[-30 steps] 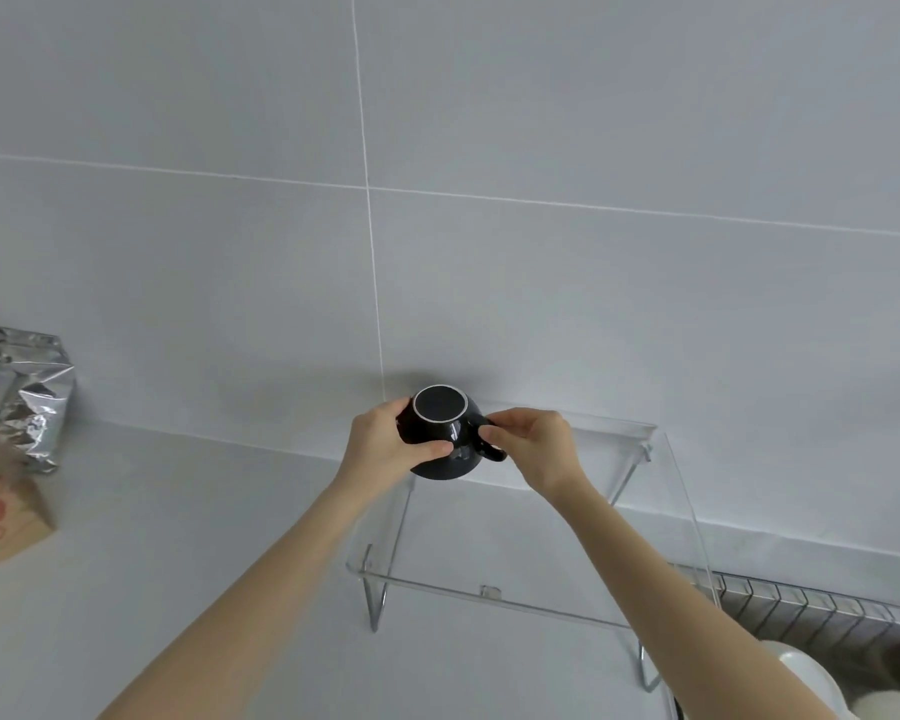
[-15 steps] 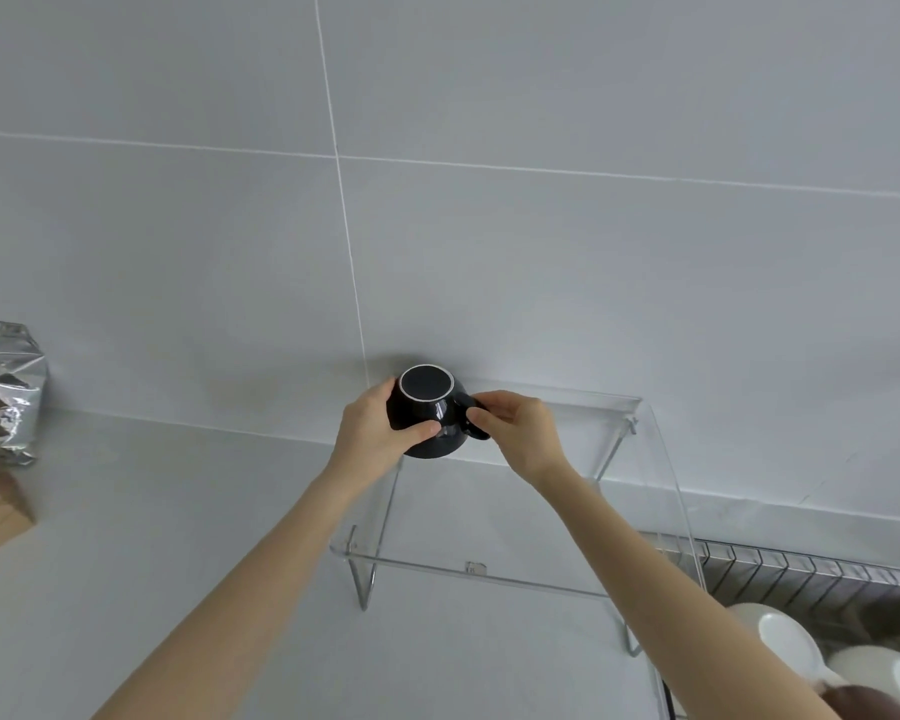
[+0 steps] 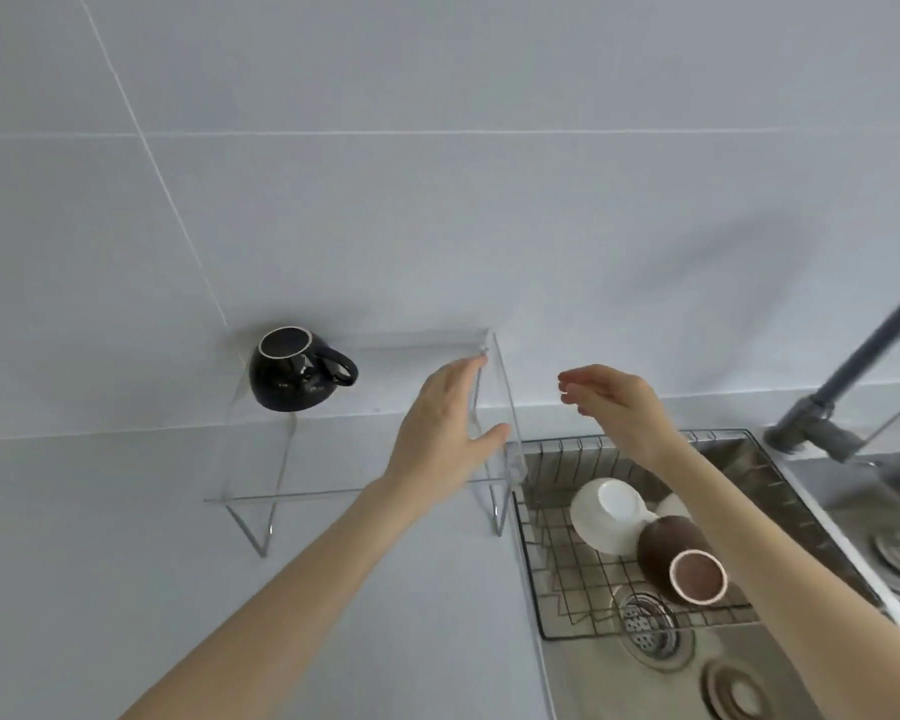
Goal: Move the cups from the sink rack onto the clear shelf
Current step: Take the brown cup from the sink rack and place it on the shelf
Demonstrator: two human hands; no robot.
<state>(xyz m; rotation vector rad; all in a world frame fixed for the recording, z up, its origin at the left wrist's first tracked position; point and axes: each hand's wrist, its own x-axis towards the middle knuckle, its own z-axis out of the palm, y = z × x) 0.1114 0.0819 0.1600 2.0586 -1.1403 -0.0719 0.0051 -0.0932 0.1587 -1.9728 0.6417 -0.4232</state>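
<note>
A black cup [image 3: 292, 368] stands upside down at the back left corner of the clear shelf [image 3: 333, 493], handle pointing right, with no hand on it. My left hand [image 3: 450, 426] hovers flat and open over the shelf's right part. My right hand [image 3: 611, 407] is open and empty above the back edge of the wire sink rack [image 3: 541, 574]. In the rack lie a white cup [image 3: 606, 514] upside down, a brown cup [image 3: 679, 558] on its side, and another white cup [image 3: 674, 506] partly hidden behind them.
The steel sink [image 3: 619, 672] with its drain [image 3: 650, 628] lies below the rack. A dark faucet [image 3: 848, 371] rises at the right. The white counter [image 3: 100, 537] runs left of the shelf, and the tiled wall [image 3: 437, 200] stands close behind.
Both hands let go of the black cup, which now rests on the shelf. Both hands have moved right toward the sink rack, and my view has swung right and down.
</note>
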